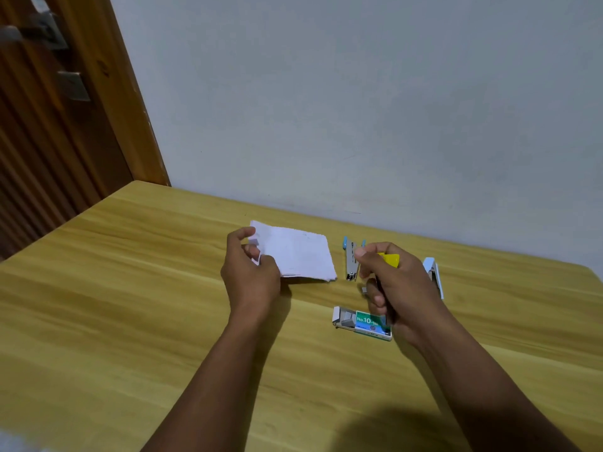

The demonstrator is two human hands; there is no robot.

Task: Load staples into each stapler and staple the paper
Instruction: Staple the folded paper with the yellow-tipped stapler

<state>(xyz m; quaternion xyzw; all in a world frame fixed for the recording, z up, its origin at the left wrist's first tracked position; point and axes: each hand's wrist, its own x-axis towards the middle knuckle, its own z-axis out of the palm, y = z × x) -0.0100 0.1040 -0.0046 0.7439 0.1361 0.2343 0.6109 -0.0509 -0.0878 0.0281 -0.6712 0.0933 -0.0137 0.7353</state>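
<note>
A small stack of white paper [298, 252] is lifted off the wooden table [130, 288], and my left hand [249, 275] grips its left edge. My right hand [391, 282] is curled round a yellow stapler [390, 259], held above the table to the right of the paper. A blue-ended stapler [351, 261] lies on the table between paper and right hand. Another light-blue stapler [434, 278] lies just right of my right hand. An opened green staple box [362, 322] marked No.10 sits below my right hand, partly hidden by it.
The table's back edge meets a grey wall [359, 109]. A wooden door [49, 109] stands at the left beyond the table's corner. Bare tabletop stretches to the left and towards me.
</note>
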